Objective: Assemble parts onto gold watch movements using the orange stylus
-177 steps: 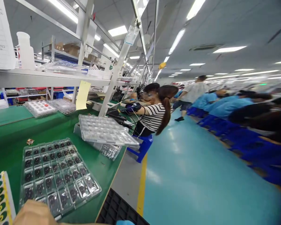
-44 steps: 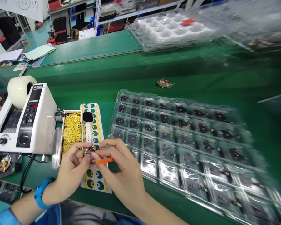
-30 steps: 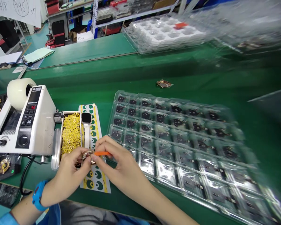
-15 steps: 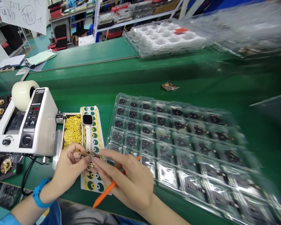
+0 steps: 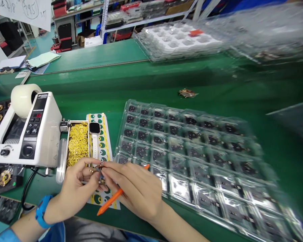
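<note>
My left hand (image 5: 78, 188), with a blue band on its wrist, pinches a small gold-coloured metal watch-case-like part (image 5: 101, 181) between thumb and fingers. Much of this part is hidden by the fingers. My right hand (image 5: 138, 190) meets it from the other side, thumb and fingertips pressed together at its edge. An orange pen-shaped stick (image 5: 111, 202) is held in the same hand, crossing under the fingers with its pointed end toward me. Below both hands lies a sticker sheet (image 5: 104, 141) of yellow and green shapes. A smartwatch with a white strap (image 5: 94, 129) rests on the sheet.
A white tape dispenser (image 5: 44, 134) stands at left, beside a box of yellow rings (image 5: 77, 143). On the right lies a clear compartment tray (image 5: 181, 161) with dark parts. Farther back are another gold part (image 5: 187, 93) and stacked clear trays (image 5: 179, 37).
My right fingers have drawn together onto the gold part, the index finger coming down. The orange stick has shifted slightly left. On the far green surface, the other gold part has moved a little right.
</note>
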Tool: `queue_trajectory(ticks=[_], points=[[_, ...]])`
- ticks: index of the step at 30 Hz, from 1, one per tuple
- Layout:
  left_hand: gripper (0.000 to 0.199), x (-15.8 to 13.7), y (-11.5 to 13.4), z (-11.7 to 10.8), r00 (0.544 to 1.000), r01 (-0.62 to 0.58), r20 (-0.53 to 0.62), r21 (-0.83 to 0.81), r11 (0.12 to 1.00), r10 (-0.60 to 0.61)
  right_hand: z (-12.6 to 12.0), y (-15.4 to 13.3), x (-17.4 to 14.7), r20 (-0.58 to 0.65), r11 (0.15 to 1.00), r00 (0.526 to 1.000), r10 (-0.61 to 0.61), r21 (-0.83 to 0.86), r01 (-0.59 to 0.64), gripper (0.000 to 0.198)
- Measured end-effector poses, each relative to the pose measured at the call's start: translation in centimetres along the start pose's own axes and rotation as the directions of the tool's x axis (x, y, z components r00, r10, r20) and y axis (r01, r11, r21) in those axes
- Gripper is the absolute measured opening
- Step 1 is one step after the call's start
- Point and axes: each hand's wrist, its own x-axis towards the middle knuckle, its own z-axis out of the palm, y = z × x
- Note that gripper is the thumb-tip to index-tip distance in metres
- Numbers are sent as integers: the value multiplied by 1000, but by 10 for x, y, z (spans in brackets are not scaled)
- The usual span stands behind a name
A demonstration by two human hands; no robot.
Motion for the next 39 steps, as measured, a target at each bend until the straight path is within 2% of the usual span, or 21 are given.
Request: queue_trajectory(ticks=[10, 16, 18, 20, 22, 24, 25, 27, 30, 33, 37, 39], points=[[16, 0, -11, -4, 988, -150, -5, 193, 970, 154, 2, -2, 0, -28, 1000, 1000, -14, 0, 14, 17], [15, 1, -11, -3, 996, -89, -14, 148, 985, 93, 5, -3, -1, -33, 1000, 999, -3, -4, 3, 12], [14, 3, -9, -3, 998, -53, -26, 93, 994, 55, 3, -3, 1, -19, 997, 998, 55, 55, -54, 9], [13, 5, -4, -3, 998, -22, -56, 25, 999, 23, -1, -3, 3, -5, 965, 987, 162, 208, -158, 6], [18, 8, 1, -5, 996, -4, -86, -20, 1000, 2, -6, -2, 4, 27, 867, 947, 321, 394, -305, 5], [20, 10, 6, -7, 996, 9, -94, -26, 1000, -11, -11, 1, 6, 121, 720, 871, 476, 515, -465, 6], [20, 11, 8, -8, 996, 15, -88, -27, 1000, -17, -13, 2, 7, 208, 635, 822, 530, 546, -547, 10], [18, 13, 11, -10, 997, 35, -61, -46, 998, -38, -15, 4, 9, 424, 466, 722, 547, 562, -684, 17], [18, 13, 12, -10, 996, 90, 11, -94, 991, -89, -16, 4, 11, 662, 295, 616, 426, 542, -787, 26], [18, 13, 12, -9, 992, 127, 37, -78, 989, -124, -14, 1, 11, 723, 279, 587, 364, 516, -810, 26], [17, 12, 11, -7, 993, 116, 6, -7, 993, -116, -12, -3, 11, 720, 346, 608, 336, 506, -790, 25], [15, 12, 10, -7, 995, 103, -7, 31, 994, -103, -11, -4, 10, 721, 369, 616, 319, 504, -781, 31]])
